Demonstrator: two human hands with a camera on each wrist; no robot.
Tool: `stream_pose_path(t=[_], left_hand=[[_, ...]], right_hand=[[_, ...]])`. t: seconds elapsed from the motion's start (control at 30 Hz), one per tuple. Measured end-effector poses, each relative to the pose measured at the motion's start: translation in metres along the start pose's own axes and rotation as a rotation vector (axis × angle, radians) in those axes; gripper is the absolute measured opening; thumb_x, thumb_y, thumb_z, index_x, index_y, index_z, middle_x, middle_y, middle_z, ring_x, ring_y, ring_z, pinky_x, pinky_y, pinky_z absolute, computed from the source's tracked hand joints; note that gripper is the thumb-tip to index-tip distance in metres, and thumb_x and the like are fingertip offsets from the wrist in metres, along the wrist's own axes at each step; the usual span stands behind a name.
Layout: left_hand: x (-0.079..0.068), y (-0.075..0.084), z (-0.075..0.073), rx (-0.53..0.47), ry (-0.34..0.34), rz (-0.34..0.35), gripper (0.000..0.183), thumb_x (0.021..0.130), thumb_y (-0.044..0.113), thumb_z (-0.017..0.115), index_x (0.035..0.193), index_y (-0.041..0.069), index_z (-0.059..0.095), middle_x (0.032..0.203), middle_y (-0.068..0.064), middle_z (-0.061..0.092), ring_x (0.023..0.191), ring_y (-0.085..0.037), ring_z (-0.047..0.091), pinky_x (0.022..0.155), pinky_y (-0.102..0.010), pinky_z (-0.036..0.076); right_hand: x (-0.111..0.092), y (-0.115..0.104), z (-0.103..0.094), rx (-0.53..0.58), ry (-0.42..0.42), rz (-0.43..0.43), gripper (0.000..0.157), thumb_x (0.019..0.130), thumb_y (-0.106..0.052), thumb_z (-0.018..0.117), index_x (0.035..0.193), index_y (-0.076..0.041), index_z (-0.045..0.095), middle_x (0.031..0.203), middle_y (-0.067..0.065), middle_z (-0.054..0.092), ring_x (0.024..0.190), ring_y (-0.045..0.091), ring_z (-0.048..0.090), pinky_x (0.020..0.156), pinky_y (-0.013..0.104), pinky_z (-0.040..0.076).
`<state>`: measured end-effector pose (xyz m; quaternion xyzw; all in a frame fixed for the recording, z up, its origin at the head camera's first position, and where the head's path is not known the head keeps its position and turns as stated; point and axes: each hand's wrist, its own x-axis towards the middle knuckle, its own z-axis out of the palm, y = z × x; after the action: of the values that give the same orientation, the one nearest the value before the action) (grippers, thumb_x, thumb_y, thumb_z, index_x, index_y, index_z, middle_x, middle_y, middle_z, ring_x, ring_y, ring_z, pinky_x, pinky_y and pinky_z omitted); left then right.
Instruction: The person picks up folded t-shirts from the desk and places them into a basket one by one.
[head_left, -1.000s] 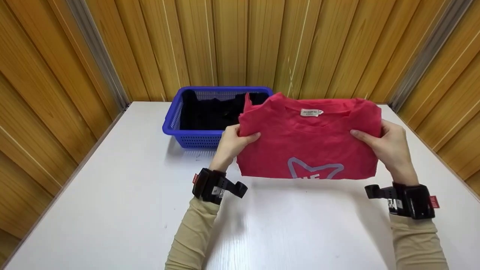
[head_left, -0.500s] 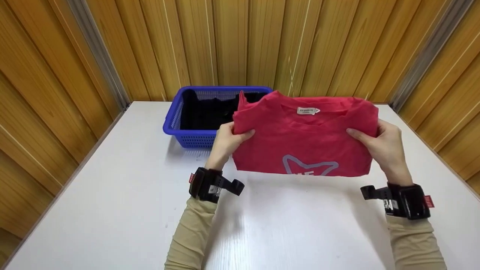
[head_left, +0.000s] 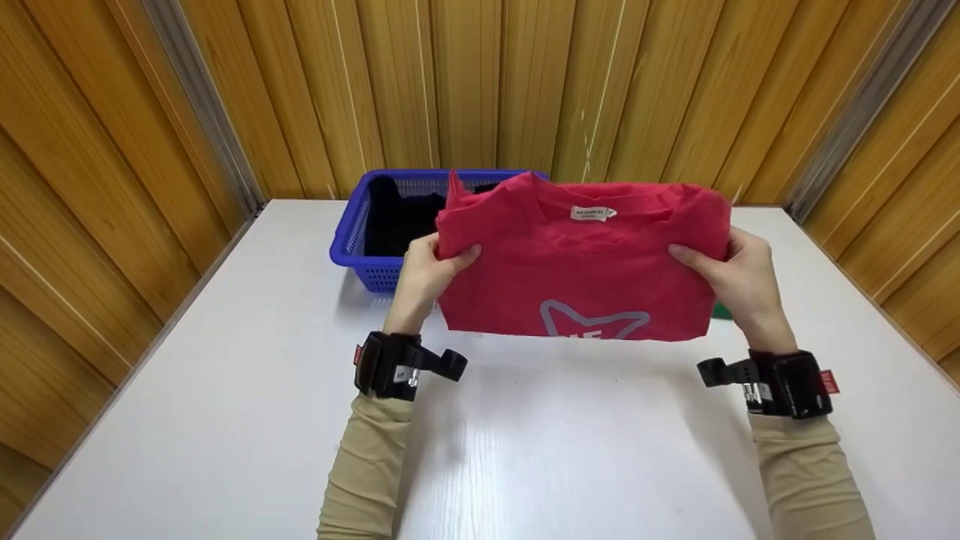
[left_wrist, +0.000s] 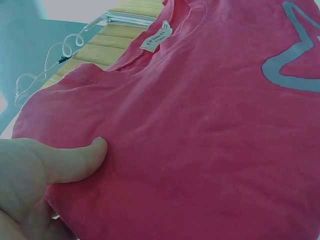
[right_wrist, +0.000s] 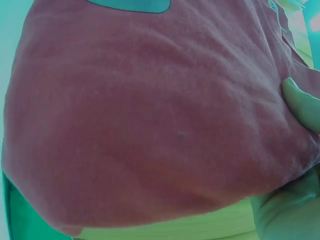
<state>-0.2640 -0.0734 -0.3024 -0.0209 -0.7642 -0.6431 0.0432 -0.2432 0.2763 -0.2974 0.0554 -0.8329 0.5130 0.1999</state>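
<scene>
A folded red T-shirt [head_left: 577, 277] hangs in the air above the white table, its neckline and label upward and part of a grey star outline showing on its front. My left hand [head_left: 426, 274] grips its left side, thumb on the front and fingers behind. On the opposite side my right hand [head_left: 746, 281] pinches it the same way. In the left wrist view the thumb [left_wrist: 75, 162] presses flat on the cloth. The right wrist view shows the shirt's lower edge, with the right thumb [right_wrist: 302, 105] at the border.
Behind the shirt, at the back of the white table [head_left: 225, 375], stands a blue plastic basket [head_left: 349, 232] with black cloth [head_left: 405, 217] in it. A bit of something green [head_left: 721, 310] shows behind the shirt near the right hand. Wood-panelled walls [head_left: 465, 90] surround the table.
Both hands have moved left and slightly up with the shirt, which now covers more of the basket. A green thing has come into view beside the right hand.
</scene>
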Motion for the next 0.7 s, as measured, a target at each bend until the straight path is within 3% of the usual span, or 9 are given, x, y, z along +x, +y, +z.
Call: stream_pose_path(t=[0.3,0.47,0.7], left_hand=[[0.012,0.008,-0.028,0.045,0.077,0.001,0.034,0.087,0.014,0.068,0.116,-0.001,0.062,0.115,-0.018,0.066,0.103,-0.022,0.062,0.094,-0.034,0.049],[0.023,0.02,-0.045,0.086,0.161,0.056,0.033,0.087,0.015,0.068,0.115,-0.001,0.063,0.111,-0.016,0.066,0.098,-0.018,0.06,0.087,-0.029,0.048],[0.038,0.033,-0.064,0.13,0.265,0.137,0.028,0.087,0.015,0.068,0.108,-0.003,0.064,0.104,-0.014,0.065,0.094,-0.016,0.059,0.082,-0.027,0.048]], right_hand=[[0.029,-0.015,0.027,0.091,-0.058,0.006,0.036,0.081,-0.03,0.075,0.109,-0.009,0.064,0.085,-0.018,0.068,0.075,0.0,0.067,0.068,0.015,0.054],[0.05,-0.026,0.043,0.204,-0.131,0.016,0.037,0.082,-0.027,0.074,0.112,-0.01,0.064,0.088,-0.015,0.07,0.079,0.003,0.068,0.071,0.016,0.054],[0.074,-0.04,0.063,0.299,-0.171,0.004,0.038,0.084,-0.024,0.072,0.117,-0.008,0.063,0.094,-0.009,0.07,0.084,0.006,0.068,0.075,0.017,0.054]])
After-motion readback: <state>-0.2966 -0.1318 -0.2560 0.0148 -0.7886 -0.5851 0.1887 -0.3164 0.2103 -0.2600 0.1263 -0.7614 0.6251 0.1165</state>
